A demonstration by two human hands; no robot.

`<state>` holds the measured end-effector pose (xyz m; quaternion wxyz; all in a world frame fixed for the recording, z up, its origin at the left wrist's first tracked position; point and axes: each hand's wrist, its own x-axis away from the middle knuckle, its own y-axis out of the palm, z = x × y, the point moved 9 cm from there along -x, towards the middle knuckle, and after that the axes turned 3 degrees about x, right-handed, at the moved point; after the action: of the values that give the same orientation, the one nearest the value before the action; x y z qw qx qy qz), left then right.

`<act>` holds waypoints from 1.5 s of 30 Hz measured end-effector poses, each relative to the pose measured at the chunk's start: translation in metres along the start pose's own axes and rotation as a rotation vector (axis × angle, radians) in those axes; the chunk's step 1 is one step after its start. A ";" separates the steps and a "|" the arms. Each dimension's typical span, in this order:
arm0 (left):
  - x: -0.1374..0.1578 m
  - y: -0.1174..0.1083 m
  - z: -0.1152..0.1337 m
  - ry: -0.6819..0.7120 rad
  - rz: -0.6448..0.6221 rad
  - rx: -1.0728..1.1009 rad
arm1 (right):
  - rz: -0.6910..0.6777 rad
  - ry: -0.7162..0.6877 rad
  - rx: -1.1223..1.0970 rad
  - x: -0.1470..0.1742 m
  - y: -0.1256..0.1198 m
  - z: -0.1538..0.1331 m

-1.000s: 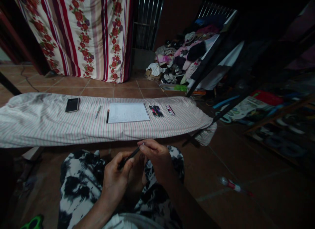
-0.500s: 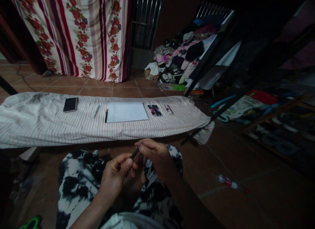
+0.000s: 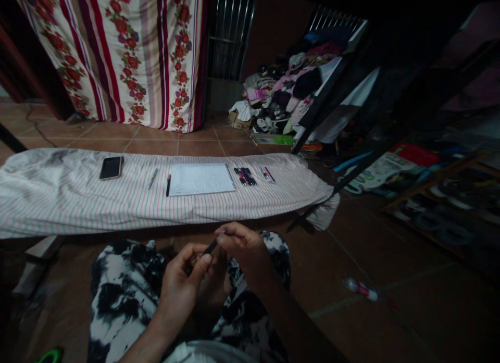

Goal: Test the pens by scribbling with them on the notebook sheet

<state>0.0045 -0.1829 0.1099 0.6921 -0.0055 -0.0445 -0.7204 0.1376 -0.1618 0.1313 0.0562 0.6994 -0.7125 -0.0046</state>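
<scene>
Between my hands, above my lap, is a dark pen (image 3: 211, 246) tilted up to the right. My left hand (image 3: 182, 277) is closed around its lower part, thumb on top. Thumb and fingertips of my right hand (image 3: 245, 251) pinch its upper end, where a small pale tip shows. Beyond them, on the striped cloth (image 3: 128, 212), lies a spiral notebook (image 3: 201, 178) with faint marks on its page. A dark pen with an orange end (image 3: 169, 186) rests along its left side. Several pens (image 3: 245, 176) lie in a group to its right.
Left of the notebook are a light green pen (image 3: 152, 178) and a phone (image 3: 111, 167). Further right lie a few slim pens (image 3: 267, 175). A plastic bottle (image 3: 361, 289) is on the tiled floor at right. A dark slanted pole (image 3: 344, 180) crosses the bench's right end.
My left fingers have curled further around the pen, and less of it shows between my hands. My right hand has barely shifted. The things on the cloth are unchanged.
</scene>
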 end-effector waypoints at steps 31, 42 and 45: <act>-0.002 0.005 -0.011 -0.054 -0.029 0.114 | -0.007 -0.055 0.098 -0.002 0.004 -0.003; -0.010 0.006 -0.028 -0.105 -0.017 0.164 | 0.011 -0.128 0.244 -0.010 0.002 0.004; -0.016 0.009 -0.033 -0.166 -0.056 0.238 | 0.040 -0.216 0.394 -0.009 -0.001 0.002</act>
<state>0.0157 -0.1698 0.0766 0.6614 0.0184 -0.1869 -0.7262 0.1382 -0.1528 0.1287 -0.1581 0.6780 -0.7153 0.0610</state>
